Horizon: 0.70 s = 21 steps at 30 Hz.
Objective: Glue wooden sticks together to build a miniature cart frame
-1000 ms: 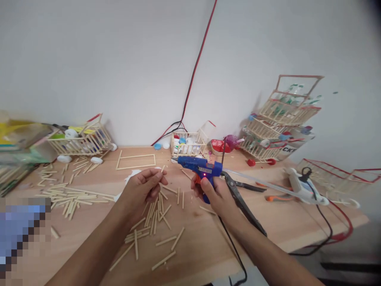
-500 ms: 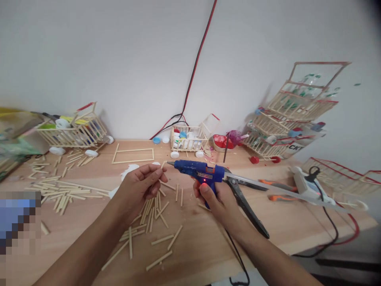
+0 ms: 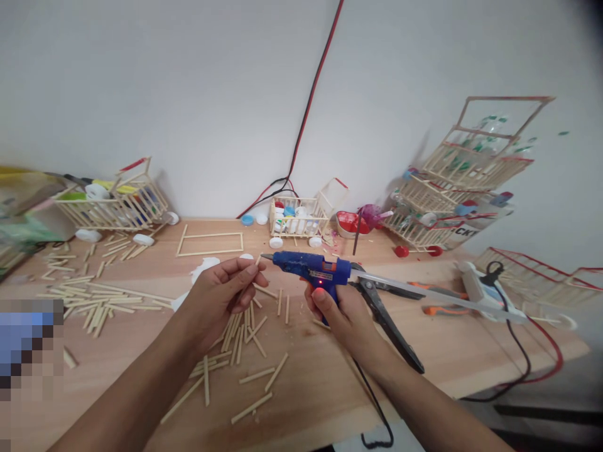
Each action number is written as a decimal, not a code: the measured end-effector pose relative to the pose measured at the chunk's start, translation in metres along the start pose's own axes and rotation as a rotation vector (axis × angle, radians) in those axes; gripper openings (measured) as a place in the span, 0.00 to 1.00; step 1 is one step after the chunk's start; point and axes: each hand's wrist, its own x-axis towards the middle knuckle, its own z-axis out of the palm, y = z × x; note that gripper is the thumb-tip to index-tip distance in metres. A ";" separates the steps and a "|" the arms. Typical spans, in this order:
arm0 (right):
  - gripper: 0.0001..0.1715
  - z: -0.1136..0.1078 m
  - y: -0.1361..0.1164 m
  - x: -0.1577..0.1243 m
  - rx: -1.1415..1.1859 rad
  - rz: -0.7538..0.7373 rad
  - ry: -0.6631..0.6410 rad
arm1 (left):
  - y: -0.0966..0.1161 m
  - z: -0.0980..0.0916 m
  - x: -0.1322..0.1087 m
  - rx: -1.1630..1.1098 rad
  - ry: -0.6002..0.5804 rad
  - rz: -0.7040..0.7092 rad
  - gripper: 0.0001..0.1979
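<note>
My right hand (image 3: 336, 311) is wrapped round the handle of a blue hot glue gun (image 3: 306, 267), whose small red light glows. A long clear glue stick (image 3: 424, 292) runs out of its back. Pinched in the fingertips of my left hand (image 3: 230, 285) is a short wooden stick (image 3: 258, 259), mostly hidden by the fingers. The gun's nozzle is right at the stick's upper end; whether they touch I cannot tell. Beneath my hands, loose wooden sticks (image 3: 240, 336) lie scattered on the table (image 3: 301, 389).
A stick frame (image 3: 211, 253) lies behind my left hand. Small stick carts stand along the wall: a left one (image 3: 113, 210), a middle one (image 3: 299, 220) and a tall stack (image 3: 452, 188). Black cutters (image 3: 386, 320), orange-handled pliers (image 3: 440, 310) and a power strip (image 3: 490, 295) lie at right.
The glue gun has shifted slightly left, bringing its nozzle closer to the stick in my left hand. My left hand is almost still.
</note>
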 end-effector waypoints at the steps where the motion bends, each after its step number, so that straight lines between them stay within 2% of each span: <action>1: 0.22 0.000 0.000 0.000 -0.003 -0.001 0.000 | 0.001 0.000 0.000 -0.001 0.003 -0.002 0.09; 21: 0.21 0.001 0.001 -0.001 -0.006 0.034 -0.005 | 0.003 0.000 -0.002 0.008 0.012 -0.006 0.09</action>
